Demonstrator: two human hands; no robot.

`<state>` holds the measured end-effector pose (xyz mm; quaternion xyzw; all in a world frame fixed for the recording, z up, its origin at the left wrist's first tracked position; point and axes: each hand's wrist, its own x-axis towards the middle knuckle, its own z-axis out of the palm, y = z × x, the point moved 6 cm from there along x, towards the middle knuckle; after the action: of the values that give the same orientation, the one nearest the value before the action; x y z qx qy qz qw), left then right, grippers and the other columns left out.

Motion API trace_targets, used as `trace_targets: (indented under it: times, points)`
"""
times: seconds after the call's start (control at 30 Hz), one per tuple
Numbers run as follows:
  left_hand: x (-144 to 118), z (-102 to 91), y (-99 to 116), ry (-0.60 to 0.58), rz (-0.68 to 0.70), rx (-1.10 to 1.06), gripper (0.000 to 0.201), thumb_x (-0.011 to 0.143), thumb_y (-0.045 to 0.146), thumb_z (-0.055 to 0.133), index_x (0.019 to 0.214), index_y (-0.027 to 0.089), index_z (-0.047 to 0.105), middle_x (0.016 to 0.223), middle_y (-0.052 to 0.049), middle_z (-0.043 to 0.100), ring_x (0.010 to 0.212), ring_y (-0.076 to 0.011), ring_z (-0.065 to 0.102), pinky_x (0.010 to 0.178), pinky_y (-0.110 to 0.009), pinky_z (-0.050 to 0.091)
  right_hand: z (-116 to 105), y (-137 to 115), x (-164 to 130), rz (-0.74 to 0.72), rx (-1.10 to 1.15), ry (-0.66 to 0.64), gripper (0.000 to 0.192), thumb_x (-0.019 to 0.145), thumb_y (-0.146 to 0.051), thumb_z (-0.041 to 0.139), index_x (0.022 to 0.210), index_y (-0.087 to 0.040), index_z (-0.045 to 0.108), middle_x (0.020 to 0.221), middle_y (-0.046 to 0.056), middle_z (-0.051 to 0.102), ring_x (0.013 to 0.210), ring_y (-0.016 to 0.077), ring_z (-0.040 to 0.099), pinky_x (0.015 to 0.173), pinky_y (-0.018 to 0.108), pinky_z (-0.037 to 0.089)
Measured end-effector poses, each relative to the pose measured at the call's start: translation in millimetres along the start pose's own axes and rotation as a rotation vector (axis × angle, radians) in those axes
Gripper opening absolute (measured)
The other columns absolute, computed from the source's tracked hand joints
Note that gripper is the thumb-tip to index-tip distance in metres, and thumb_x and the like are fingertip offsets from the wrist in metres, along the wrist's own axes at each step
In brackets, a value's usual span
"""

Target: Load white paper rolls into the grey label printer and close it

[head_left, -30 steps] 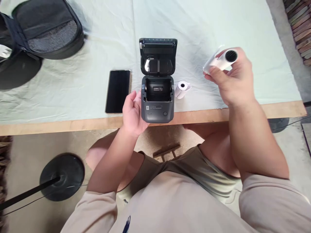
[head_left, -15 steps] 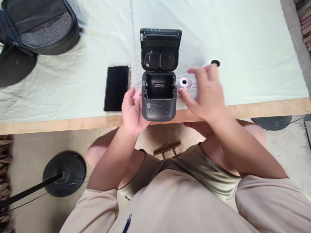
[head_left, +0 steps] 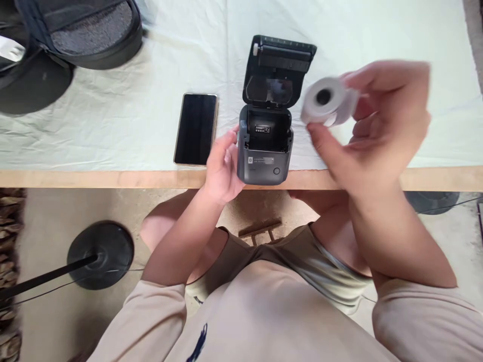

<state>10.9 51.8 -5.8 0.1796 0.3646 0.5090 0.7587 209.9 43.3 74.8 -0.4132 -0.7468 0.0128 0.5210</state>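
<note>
A dark grey portable label printer (head_left: 263, 166) sits at the table's front edge with its lid raised and its paper bay bare. My left hand (head_left: 223, 168) grips the printer's left side, the fingers partly hidden behind it. To the right of the raised lid, my right hand (head_left: 381, 118) pinches a white paper roll (head_left: 310, 106) between thumb and fingers, lifted off the cloth. The roll's dark core faces up toward me, and it is slightly blurred. A short loose end of paper or wrapping shows along its side.
Left of the printer lies a smartphone (head_left: 196, 128), its screen dark. An opened black padded case (head_left: 101, 55) occupies the far left corner. Pale cloth (head_left: 169, 60) covers the table up to a wooden front edge (head_left: 94, 179). A round black stand base (head_left: 100, 256) rests on the floor at left.
My right hand has taken hold of the paper roll and raised it from the cloth. The printer has tilted slightly in my left hand. The view has shifted a little.
</note>
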Motion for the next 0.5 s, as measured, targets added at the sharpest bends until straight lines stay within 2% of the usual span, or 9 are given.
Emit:
trace_targets:
  times: [0.03, 0.13, 0.2, 0.27, 0.37, 0.43, 0.5]
  points:
    - [-0.5, -0.8, -1.4, -0.029, 0.011, 0.019, 0.021, 0.107, 0.042, 0.067, 0.119, 0.025, 0.073, 0.12, -0.008, 0.089, 0.148, -0.0351, 0.08, 0.114, -0.044, 0.072, 3.9, -12.1, 4.2, 0.001, -0.056, -0.082, 0.03, 0.108, -0.041, 0.067, 0.137, -0.038, 0.063, 0.127, 0.006, 0.079, 0.108, 0.0296, 0.08, 0.089, 0.047, 0.068]
    - [-1.7, -4.5, -5.8, -0.095, 0.05, 0.056, 0.048, 0.088, 0.035, 0.092, 0.131, 0.029, 0.071, 0.13, -0.006, 0.088, 0.146, -0.0361, 0.082, 0.114, -0.043, 0.072, 19.0, -25.4, 7.7, 0.066, -0.263, -0.288, 0.026, 0.107, -0.023, 0.061, 0.128, -0.036, 0.068, 0.124, 0.006, 0.086, 0.106, 0.0303, 0.083, 0.093, 0.049, 0.066]
    - [-2.3, -6.5, -8.9, -0.103, 0.053, 0.071, 0.059, 0.085, 0.036, 0.097, 0.137, 0.031, 0.071, 0.132, -0.004, 0.087, 0.145, -0.0359, 0.082, 0.113, -0.042, 0.072, 27.9, -21.4, 5.3, 0.072, -0.315, -0.349, 0.024, 0.104, -0.02, 0.063, 0.123, -0.033, 0.069, 0.114, 0.006, 0.087, 0.097, 0.0307, 0.082, 0.091, 0.05, 0.063]
    - [-2.7, -6.8, -10.6, -0.095, 0.046, 0.087, 0.059, 0.086, 0.036, 0.096, 0.139, 0.033, 0.07, 0.128, -0.003, 0.086, 0.141, -0.0355, 0.084, 0.11, -0.042, 0.072, 33.3, -17.0, 2.2, 0.008, -0.295, -0.341, 0.014, 0.105, -0.021, 0.064, 0.114, -0.03, 0.071, 0.1, 0.005, 0.086, 0.087, 0.0301, 0.081, 0.089, 0.05, 0.059]
    - [-2.8, -3.4, -8.0, -0.099, 0.054, 0.084, 0.045, 0.091, 0.031, 0.09, 0.131, 0.031, 0.07, 0.114, -0.002, 0.085, 0.129, -0.0331, 0.087, 0.104, -0.04, 0.073, 30.8, -19.3, -2.1, -0.116, -0.236, -0.224, 0.013, 0.11, -0.023, 0.061, 0.105, -0.027, 0.071, 0.095, 0.002, 0.087, 0.079, 0.0262, 0.079, 0.086, 0.047, 0.052]
    - [-2.5, -1.2, -4.7, -0.109, 0.061, 0.05, 0.026, 0.1, 0.029, 0.079, 0.123, 0.027, 0.068, 0.106, -0.003, 0.083, 0.122, -0.0306, 0.088, 0.103, -0.04, 0.072, 29.5, -25.2, -6.4, -0.143, -0.166, -0.213, 0.014, 0.115, -0.027, 0.061, 0.107, -0.028, 0.073, 0.102, 0.001, 0.089, 0.087, 0.0257, 0.084, 0.09, 0.047, 0.052]
    - [-2.1, -1.0, -2.0, -0.113, 0.066, 0.019, 0.015, 0.105, 0.028, 0.07, 0.12, 0.025, 0.067, 0.101, -0.002, 0.082, 0.115, -0.0277, 0.088, 0.101, -0.039, 0.072, 31.5, -32.9, -12.0, -0.152, -0.107, -0.268, 0.014, 0.117, -0.032, 0.062, 0.11, -0.031, 0.074, 0.108, 0.0, 0.091, 0.103, 0.0271, 0.088, 0.095, 0.047, 0.054]
